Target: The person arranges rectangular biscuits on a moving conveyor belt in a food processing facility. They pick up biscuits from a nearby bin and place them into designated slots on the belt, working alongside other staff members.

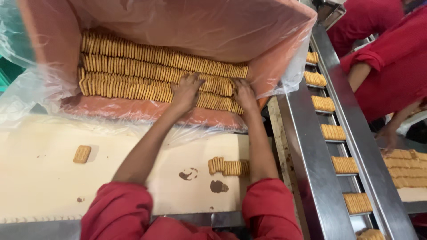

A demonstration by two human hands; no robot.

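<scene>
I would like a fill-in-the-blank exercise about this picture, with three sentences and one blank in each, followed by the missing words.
1. Both hands, the left hand and the right hand, rest on rows of biscuits inside a box lined with clear ____.
2. One single biscuit lies alone on the cream-coloured belt, on the person's ____ side.
3. The person's sleeves are ____ in colour.

Missing words: plastic; left; red
</scene>
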